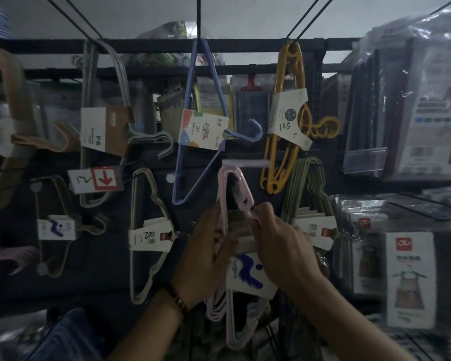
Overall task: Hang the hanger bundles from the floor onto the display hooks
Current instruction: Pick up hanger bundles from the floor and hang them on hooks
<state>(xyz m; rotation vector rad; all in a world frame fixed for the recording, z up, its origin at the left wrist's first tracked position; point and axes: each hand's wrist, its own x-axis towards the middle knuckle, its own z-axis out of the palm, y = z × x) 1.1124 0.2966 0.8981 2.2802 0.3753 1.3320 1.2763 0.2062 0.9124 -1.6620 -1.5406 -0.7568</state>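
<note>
Head view: the pink bundle (245,196) stands upright just below and right of the blue bundle (205,132), its top beside a white hook tag (245,164). The left hand (206,248) has its grip curled round the pink bundle's left edge. The right hand (279,246) has its grip clamped on the bundle's right arm.

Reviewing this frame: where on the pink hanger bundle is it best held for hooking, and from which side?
Grip the pink hanger bundle by its long bars just above the paper label, from the front, one hand per side, as the left hand and right hand do. It hangs narrow corner up, so this likely leaves that corner free for hanging.
</note>
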